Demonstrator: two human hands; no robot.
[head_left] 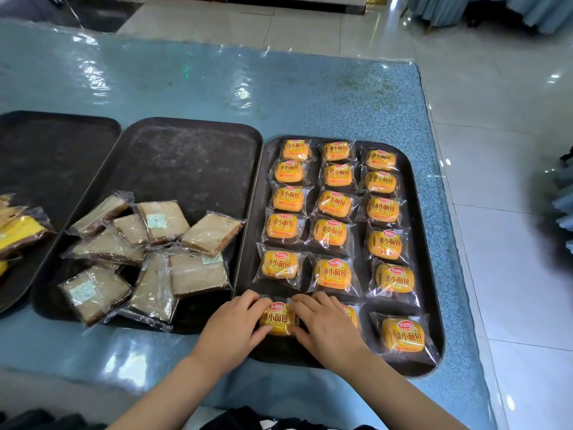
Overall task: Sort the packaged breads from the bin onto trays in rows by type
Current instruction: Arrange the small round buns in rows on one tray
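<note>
On the right dark tray (431,305), several small orange-wrapped breads lie in three rows. At the tray's near left corner, both hands hold one orange bread (279,319): my left hand (235,327) pinches its left side and my right hand (325,324) pinches its right side. My right hand partly covers another orange bread (352,315) in the middle row. The middle tray (192,159) carries a loose heap of brown sliced breads (155,252) in clear wrap at its near end.
A third dark tray (52,150) lies at the left, with yellow-wrapped breads (18,231) at the frame's left edge. All trays sit on a blue table (279,94) under clear plastic. Tiled floor (511,150) runs along the table's right edge.
</note>
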